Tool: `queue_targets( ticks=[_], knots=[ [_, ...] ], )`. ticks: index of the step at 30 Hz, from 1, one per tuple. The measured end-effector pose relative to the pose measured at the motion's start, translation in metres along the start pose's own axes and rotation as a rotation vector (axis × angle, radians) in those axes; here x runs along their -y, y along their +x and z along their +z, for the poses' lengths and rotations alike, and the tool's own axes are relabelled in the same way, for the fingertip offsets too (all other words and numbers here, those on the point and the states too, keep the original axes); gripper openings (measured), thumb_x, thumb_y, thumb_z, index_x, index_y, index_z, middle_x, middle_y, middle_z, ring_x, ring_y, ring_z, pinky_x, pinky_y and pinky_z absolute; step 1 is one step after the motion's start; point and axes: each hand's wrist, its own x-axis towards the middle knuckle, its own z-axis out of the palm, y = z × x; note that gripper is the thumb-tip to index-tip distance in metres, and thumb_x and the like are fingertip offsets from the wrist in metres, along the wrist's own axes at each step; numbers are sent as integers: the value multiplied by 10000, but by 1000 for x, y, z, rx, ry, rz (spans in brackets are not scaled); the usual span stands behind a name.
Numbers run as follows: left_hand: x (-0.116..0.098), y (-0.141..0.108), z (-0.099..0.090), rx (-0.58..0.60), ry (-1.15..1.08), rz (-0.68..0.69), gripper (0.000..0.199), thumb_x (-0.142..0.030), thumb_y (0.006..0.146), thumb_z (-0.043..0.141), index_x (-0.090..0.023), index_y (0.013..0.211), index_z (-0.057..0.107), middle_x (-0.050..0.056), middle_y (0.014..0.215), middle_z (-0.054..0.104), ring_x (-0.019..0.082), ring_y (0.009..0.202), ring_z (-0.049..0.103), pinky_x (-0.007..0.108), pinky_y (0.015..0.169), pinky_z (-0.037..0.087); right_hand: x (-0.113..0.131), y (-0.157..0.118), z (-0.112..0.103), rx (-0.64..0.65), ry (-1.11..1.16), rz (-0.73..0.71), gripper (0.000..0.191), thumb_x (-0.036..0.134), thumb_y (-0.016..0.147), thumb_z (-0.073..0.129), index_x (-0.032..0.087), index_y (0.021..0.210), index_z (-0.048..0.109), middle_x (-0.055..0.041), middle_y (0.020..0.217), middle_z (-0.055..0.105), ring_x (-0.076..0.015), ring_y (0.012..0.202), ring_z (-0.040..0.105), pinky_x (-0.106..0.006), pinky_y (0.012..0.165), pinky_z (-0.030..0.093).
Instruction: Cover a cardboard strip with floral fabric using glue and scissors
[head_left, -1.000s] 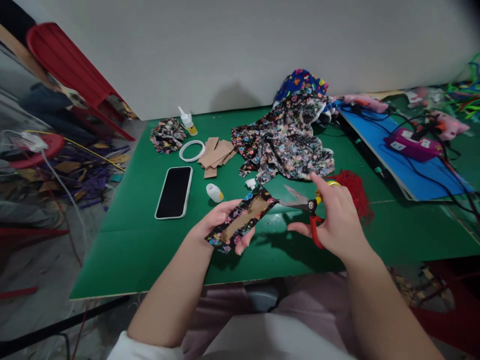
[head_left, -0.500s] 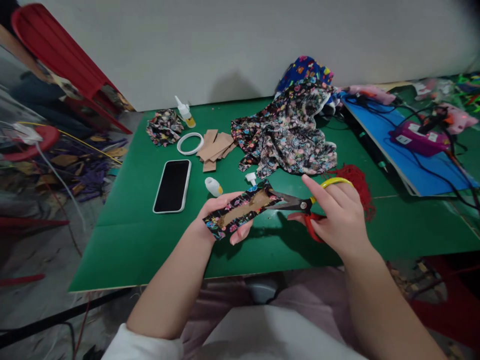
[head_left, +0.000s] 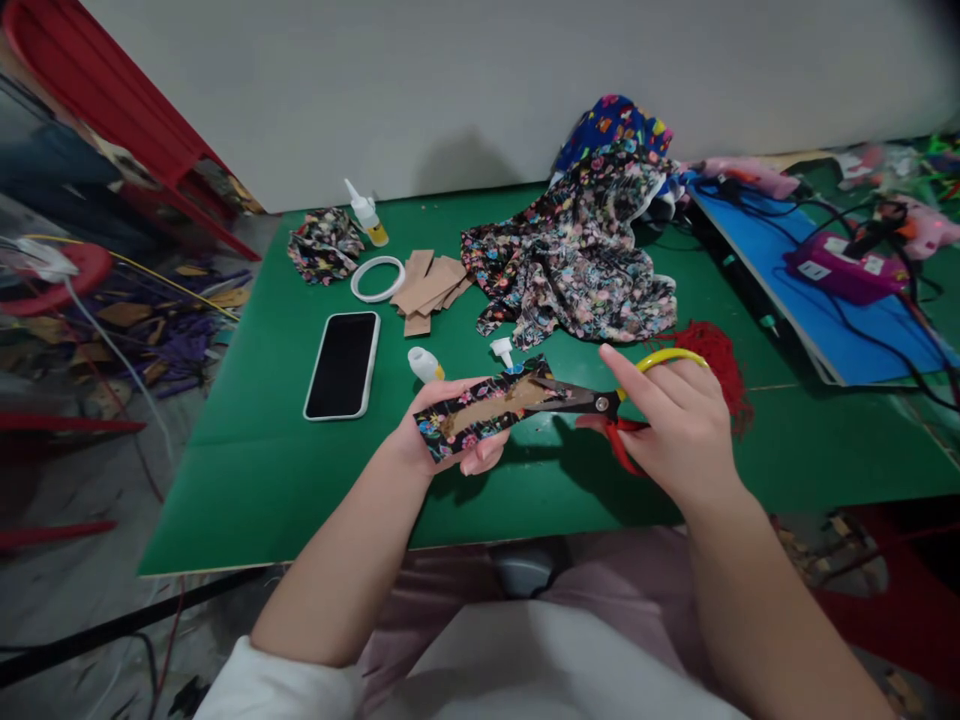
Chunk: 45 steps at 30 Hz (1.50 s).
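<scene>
My left hand (head_left: 427, 425) is closed around a cardboard strip (head_left: 487, 408) whose edges are wrapped in black floral fabric, its bare brown middle facing up. In my right hand (head_left: 679, 425) is a pair of scissors (head_left: 602, 404) with one yellow and one red handle loop. The slightly parted blades reach over the right end of the strip. Just beyond my left hand lie a small uncapped glue bottle (head_left: 424, 364) and a white nozzle cap (head_left: 502, 350). My right index finger points along the scissors.
Behind are a phone (head_left: 343, 365), a white ring (head_left: 378, 279), cardboard strips (head_left: 433, 290), a second glue bottle (head_left: 369, 217) and floral fabric (head_left: 585, 265). Red thread (head_left: 716, 375) lies right, near a blue folder (head_left: 832, 300) crossed by cables. A red chair (head_left: 112, 90) stands left of the green table (head_left: 247, 490).
The wrapped strip has turned a little flatter in my left hand, and the scissor blades have shifted further over its right end. The whole view has moved slightly.
</scene>
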Motion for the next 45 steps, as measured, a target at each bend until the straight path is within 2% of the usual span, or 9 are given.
queue_targets(
  ticks=[4,9,15,23,31,35,45],
  knots=[
    [-2,0,-1,-11,4,-52,516,-563,650,557,-115,898,622,-19,415,486,80,265,379,197,312,269,1,0,0,23,22,3,582,210,755,546,204,1319,401,-32,686,526,-195,714,468,-327,677,361],
    [-1,-1,-3,-12,-33,-48,577,-575,660,537,-108,991,608,-32,412,468,67,257,347,195,311,244,2,1,-2,19,14,10,536,206,769,526,198,1297,434,-23,652,509,-183,685,452,-312,657,367],
    [0,-2,-4,-12,-49,-39,522,-579,658,542,-108,870,616,-28,411,464,69,257,347,194,305,243,3,2,-2,17,5,17,516,183,779,493,204,1292,445,-19,640,507,-176,676,451,-308,648,372],
    [-1,0,-3,10,1,-6,516,-599,670,524,-115,834,599,-26,412,465,69,233,316,200,297,229,3,1,-1,31,10,18,542,133,762,468,207,1298,437,-21,656,524,-176,685,461,-310,649,383],
    [-3,-3,-2,33,-31,28,430,-526,678,546,-123,818,603,-4,429,501,81,251,356,203,305,255,5,2,-1,40,1,19,602,239,768,534,162,1338,359,-50,732,506,-214,766,464,-337,687,372],
    [-5,-4,-1,7,-30,41,423,-515,684,548,-122,829,613,0,430,511,85,259,374,200,305,267,6,3,-2,80,24,5,624,277,773,531,155,1352,331,-53,749,492,-221,786,455,-343,699,368],
    [-5,-2,0,-7,17,45,430,-513,689,544,-105,815,601,-6,430,511,76,242,351,193,288,270,2,2,1,50,-39,-10,566,235,774,515,175,1322,386,-31,692,462,-193,730,430,-327,689,346]
  ],
)
